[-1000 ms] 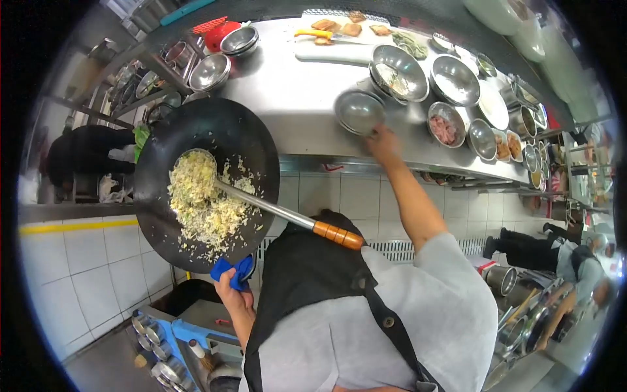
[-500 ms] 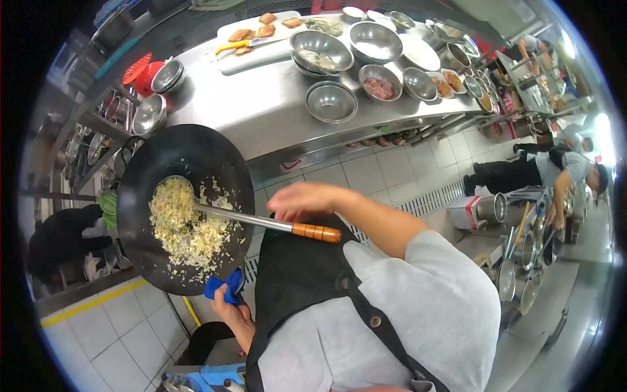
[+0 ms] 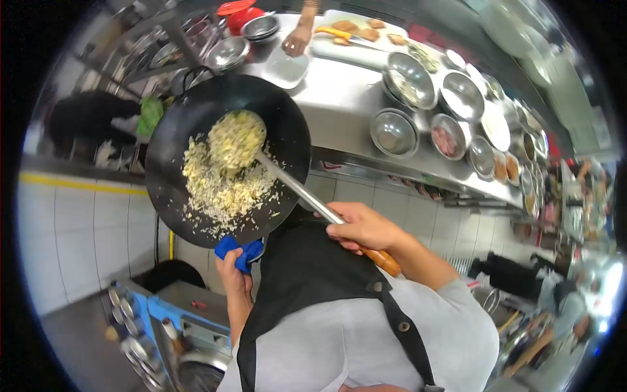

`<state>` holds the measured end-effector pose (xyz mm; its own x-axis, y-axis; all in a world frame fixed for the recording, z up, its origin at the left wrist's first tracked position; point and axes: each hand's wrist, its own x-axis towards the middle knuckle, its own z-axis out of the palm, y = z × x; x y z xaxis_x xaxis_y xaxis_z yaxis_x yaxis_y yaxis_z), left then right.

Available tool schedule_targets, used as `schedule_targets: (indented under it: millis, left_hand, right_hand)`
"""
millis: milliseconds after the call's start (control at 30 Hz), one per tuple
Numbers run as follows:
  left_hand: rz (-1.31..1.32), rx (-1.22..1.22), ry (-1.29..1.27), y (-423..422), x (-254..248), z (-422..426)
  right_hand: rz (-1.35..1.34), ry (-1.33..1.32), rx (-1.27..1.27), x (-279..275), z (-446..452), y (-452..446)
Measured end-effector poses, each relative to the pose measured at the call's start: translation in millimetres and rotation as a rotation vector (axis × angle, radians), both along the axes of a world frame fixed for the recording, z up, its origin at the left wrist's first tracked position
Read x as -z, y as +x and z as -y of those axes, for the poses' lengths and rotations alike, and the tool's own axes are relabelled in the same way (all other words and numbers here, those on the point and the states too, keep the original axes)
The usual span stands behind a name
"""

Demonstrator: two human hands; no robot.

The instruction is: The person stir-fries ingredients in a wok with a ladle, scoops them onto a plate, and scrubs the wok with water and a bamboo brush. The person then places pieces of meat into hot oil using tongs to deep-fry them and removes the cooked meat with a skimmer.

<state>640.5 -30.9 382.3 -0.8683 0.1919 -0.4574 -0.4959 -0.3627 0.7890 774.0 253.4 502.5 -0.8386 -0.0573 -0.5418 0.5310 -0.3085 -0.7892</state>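
A large black wok [image 3: 287, 117] holds fried rice [image 3: 225, 202] with yellow egg bits, some loose grains scattered on its wall. My left hand [image 3: 236, 276] is closed around a blue cloth [image 3: 241, 253] at the wok's near rim, where it covers the handle. Across the wok lies a long ladle [image 3: 297, 186], its bowl heaped with rice. My right hand [image 3: 366, 227] grips its metal shaft just above the orange wooden end. Past the wok's far side, a white square dish [image 3: 285, 70] sits on the counter, with another person's hand [image 3: 297, 42] at its edge.
The steel counter [image 3: 346, 117] carries a cutting board with a yellow-handled knife [image 3: 336, 32], browned pieces, and several steel bowls [image 3: 394, 134], one with pink meat [image 3: 446, 140]. A red colander [image 3: 241, 19] stands at the back. Co-workers [image 3: 555, 294] are at the right.
My right hand has closed on the ladle's shaft; before, it hovered beside it. The white dish and the other person's hand have appeared on the counter. The whole view has turned.
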Motion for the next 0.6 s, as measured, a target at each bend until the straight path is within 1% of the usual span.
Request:
schedule_targets:
  millis: [67,133,200,267,400,500,600]
  left_hand:
    - [-0.002,-0.027,0.003,3,13,2]
    - [-0.001,-0.071,0.002,4,20,-2]
    - [0.007,-0.135,-0.022,8,12,-13]
    - [0.039,-0.134,-0.031,9,2,-18]
    - [0.079,-0.181,-0.043,5,-23,-33]
    - [0.09,-0.226,-0.06,4,-40,-45]
    - [0.064,-0.209,-0.104,4,-22,-41]
  right_hand:
    - [0.011,0.022,0.012,-5,-9,3]
    - [0.032,-0.022,0.038,-12,-19,-3]
    - [0.053,-0.036,0.05,-26,-36,-12]
    - [0.025,-0.095,0.049,-36,-58,-25]
    - [-0.001,0.002,0.066,-41,-92,-63]
    - [-0.037,0.174,0.093,-32,-118,-108]
    - [-0.036,0.28,0.111,-8,-144,-150]
